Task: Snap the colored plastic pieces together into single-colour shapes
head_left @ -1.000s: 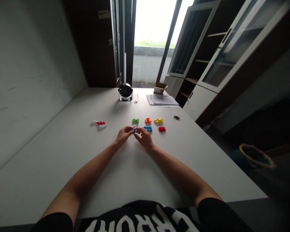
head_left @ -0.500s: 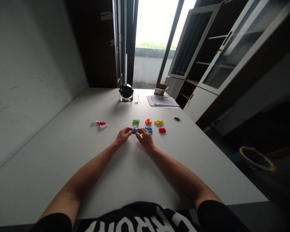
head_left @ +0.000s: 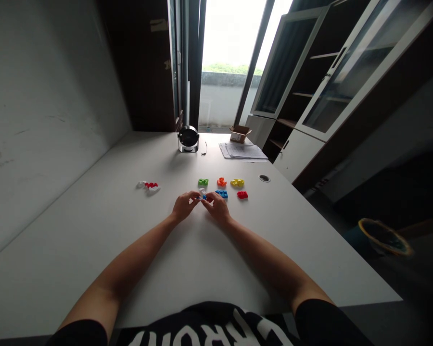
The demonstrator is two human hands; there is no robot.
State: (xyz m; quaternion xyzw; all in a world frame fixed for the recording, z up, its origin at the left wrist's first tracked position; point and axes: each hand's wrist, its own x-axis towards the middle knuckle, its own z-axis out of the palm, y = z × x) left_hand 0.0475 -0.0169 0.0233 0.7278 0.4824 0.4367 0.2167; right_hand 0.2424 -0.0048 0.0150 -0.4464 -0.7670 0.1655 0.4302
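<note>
Between my fingertips, over the white table (head_left: 159, 269), is a small blue plastic piece (head_left: 203, 197), mostly covered by the fingers. My left hand (head_left: 184, 205) pinches it from the left, and my right hand (head_left: 217, 207) from the right. Just behind them shows a white piece (head_left: 202, 191); whether it touches the blue one I cannot tell. Blue blocks (head_left: 222, 193) lie right beside my right hand. Farther back sit green blocks (head_left: 203, 182), orange blocks (head_left: 221, 181) and yellow blocks (head_left: 237, 182). Red blocks (head_left: 242, 194) lie to the right.
White and red pieces (head_left: 151, 185) lie off to the left. At the back stand a round black device (head_left: 188, 138), papers (head_left: 243, 151) and an open cardboard box (head_left: 240, 133). A round cable hole (head_left: 264, 178) is near the right edge. A bin (head_left: 384, 236) stands beyond it.
The fingertips have drawn closer together around the blue piece, which now shows less. The white piece behind it is a little more visible. The other blocks stay where they were.
</note>
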